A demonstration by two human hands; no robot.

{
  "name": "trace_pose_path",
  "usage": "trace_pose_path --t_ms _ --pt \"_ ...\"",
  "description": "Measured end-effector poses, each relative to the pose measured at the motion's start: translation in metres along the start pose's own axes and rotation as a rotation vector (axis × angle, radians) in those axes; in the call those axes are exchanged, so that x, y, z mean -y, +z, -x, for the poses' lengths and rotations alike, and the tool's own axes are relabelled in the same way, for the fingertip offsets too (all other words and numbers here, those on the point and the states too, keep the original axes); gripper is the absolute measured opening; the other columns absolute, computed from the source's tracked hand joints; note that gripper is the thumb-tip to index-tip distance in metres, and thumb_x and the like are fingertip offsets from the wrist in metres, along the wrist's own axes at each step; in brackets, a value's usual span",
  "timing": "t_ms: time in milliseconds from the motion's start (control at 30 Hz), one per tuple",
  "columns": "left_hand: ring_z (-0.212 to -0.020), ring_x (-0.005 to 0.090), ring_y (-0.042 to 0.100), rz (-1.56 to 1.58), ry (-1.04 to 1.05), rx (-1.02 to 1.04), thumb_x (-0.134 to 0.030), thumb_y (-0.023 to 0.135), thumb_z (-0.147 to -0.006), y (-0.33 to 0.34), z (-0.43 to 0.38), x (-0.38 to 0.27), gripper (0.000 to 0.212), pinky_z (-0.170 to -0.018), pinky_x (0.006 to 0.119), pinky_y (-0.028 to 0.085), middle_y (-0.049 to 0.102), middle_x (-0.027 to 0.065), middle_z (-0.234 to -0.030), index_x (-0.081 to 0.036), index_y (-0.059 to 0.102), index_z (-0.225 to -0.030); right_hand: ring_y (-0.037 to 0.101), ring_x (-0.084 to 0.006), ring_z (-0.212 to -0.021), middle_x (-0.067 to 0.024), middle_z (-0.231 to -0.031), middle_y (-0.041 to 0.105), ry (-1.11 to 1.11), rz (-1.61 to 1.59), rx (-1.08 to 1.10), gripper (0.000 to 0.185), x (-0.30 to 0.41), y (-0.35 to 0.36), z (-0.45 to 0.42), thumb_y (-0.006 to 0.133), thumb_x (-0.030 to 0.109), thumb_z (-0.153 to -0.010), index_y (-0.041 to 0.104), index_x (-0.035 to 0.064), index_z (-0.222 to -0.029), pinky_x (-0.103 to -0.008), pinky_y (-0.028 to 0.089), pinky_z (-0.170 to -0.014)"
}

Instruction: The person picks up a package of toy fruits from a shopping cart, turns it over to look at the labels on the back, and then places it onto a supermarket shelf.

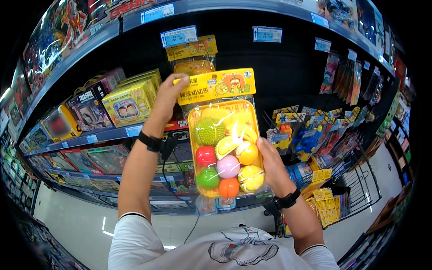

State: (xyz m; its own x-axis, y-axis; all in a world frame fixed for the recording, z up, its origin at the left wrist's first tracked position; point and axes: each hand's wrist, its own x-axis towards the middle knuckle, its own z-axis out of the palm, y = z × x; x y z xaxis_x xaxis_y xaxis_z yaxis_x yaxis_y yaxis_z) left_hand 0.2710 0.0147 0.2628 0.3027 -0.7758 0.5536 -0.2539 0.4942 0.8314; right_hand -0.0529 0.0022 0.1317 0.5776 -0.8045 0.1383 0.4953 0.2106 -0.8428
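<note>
A bagged toy fruit set (227,148), a yellow plastic tray of colourful play fruit under a yellow header card, is held up before my chest. My left hand (170,92) pinches the card's upper left corner between thumb and fingers. Around the tray's right edge, my right hand (271,162) grips the pack with the thumb in front; its other fingers are partly hidden. Just behind hangs a similar toy pack (192,50) with a yellow card, below a blue and white price tag (179,36).
Boxed toys (126,103) stand on the shelf at left. Small bagged toys (337,76) hang at right, above more carded toys (307,135). A black wire shopping cart (362,187) stands at lower right with yellow-carded packs (325,204). A thin cable (194,226) hangs near my left arm.
</note>
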Motion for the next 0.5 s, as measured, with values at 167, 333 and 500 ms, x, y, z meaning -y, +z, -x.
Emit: trace_pose_path --t_ms 167,333,500 --pt "-0.087 0.0099 0.059 -0.304 0.132 -0.038 -0.033 0.070 -0.095 -0.001 -0.019 -0.049 0.037 -0.078 0.024 0.046 0.065 0.0023 -0.098 -0.003 0.064 -0.117 0.063 -0.0112 -0.100 -0.0064 -0.110 0.064 -0.044 0.100 0.024 0.034 0.016 0.011 -0.009 0.048 0.034 -0.108 0.058 0.0031 -0.117 -0.0271 0.053 -0.089" --pt "-0.086 0.0086 0.059 -0.389 0.208 -0.024 -0.032 0.069 -0.096 -0.009 -0.030 -0.069 0.033 -0.077 0.023 0.047 0.066 0.0008 -0.093 -0.006 0.067 -0.117 0.063 -0.0109 -0.100 -0.0064 -0.111 0.064 -0.063 0.103 0.074 0.034 0.019 0.021 -0.016 0.049 0.034 -0.107 0.057 0.0031 -0.118 -0.0269 0.052 -0.089" --pt "-0.088 0.0076 0.060 -0.322 0.239 0.005 -0.027 0.069 -0.096 -0.025 -0.034 -0.070 0.032 -0.080 0.023 0.048 0.066 0.0006 -0.096 -0.011 0.067 -0.124 0.063 -0.0110 -0.101 -0.0066 -0.111 0.064 -0.062 0.075 0.100 0.035 0.022 0.035 -0.024 0.049 0.035 -0.107 0.057 0.0029 -0.119 -0.0269 0.052 -0.090"
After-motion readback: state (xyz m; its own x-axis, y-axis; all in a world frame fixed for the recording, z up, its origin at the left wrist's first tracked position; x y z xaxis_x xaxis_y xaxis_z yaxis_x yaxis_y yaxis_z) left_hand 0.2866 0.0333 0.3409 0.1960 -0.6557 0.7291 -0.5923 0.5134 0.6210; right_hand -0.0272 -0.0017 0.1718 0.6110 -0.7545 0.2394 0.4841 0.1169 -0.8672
